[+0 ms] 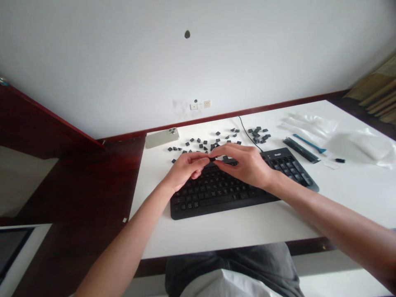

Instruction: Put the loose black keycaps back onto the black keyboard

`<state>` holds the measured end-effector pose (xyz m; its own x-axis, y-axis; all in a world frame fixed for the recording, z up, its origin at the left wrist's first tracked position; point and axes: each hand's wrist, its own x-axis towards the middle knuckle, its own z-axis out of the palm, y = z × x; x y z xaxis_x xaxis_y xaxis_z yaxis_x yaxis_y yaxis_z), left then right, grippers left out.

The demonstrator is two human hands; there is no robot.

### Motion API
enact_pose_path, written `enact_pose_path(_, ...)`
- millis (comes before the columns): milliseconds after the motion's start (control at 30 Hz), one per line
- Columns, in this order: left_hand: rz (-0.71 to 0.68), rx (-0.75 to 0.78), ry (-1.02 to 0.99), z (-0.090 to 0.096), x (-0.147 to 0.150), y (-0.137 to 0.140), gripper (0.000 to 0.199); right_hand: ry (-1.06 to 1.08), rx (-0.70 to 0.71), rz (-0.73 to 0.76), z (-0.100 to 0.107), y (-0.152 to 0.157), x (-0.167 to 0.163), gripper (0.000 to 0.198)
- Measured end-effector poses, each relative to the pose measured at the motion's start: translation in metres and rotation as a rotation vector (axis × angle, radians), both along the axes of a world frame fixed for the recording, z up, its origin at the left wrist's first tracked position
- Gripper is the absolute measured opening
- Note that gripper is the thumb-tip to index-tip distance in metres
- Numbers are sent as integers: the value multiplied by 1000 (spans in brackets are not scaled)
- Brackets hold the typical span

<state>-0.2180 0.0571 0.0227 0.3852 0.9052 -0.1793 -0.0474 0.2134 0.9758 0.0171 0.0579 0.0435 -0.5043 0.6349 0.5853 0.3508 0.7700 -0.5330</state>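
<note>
Over the back edge of a black keyboard (216,201), my two hands meet at the fingertips. Between them is a small black keycap (212,159), partly covered by the fingers. My left hand (188,167) pinches it from the left, fingers curled. My right hand (244,162) grips it from the right with thumb and fingertips. Several keys are off the keyboard, and bare key sockets show in places, as on the number pad (291,170). Loose black keycaps (201,146) lie scattered behind the keyboard, with another cluster (256,134) further right.
A phone (162,139) lies at the back left of the white table (229,233). On the right are a blue pry tool (309,144), a dark strip-shaped item (301,150), a small black piece (340,160) and clear plastic bags (312,123). A cable (249,134) runs backward from the keyboard.
</note>
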Motion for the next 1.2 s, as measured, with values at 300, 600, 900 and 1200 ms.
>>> enact_pose_path(300,271,212,40,-6,-16,15,23,-274,-403,3,-3,15,67,17)
enact_pose_path(600,409,347,93,-9,-14,16,13,-398,-355,55,0,0,66,15)
enact_pose_path(900,405,367,86,-2,-13,14,10,-459,-314,114,-7,-5,57,17)
enact_pose_path(1200,395,363,96,-1,-14,14,10,-469,-271,125,-9,-6,60,17)
